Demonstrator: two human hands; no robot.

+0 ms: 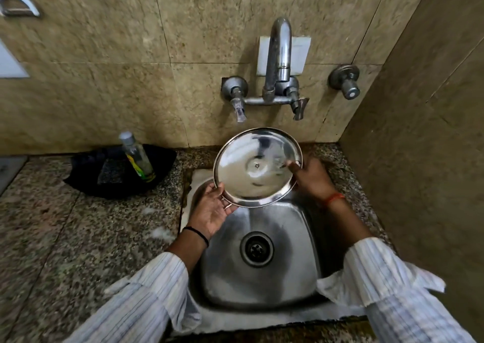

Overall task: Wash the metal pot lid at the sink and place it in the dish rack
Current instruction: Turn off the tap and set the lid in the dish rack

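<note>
Two hands over the square stainless-steel sink basin (262, 277). The round shiny metal pot lid (256, 167) is held tilted above it, under the curved chrome wall tap (279, 54). The left hand (212, 209) is clamped on the lower rim; right hand (311, 177) fingers are laid on the face. Step judged: rubbing or rinsing. No running water or rack is seen; a tap lever must be turned next.

No text is legible on anything here.

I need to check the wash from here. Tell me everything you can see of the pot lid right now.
The pot lid is a round disc of shiny metal with a raised rim and a small rivet at its centre, underside toward the camera. It is tilted and held above the sink, below the tap. The left hand grips its lower left edge; the right hand touches its right side. No running water shows.
</note>
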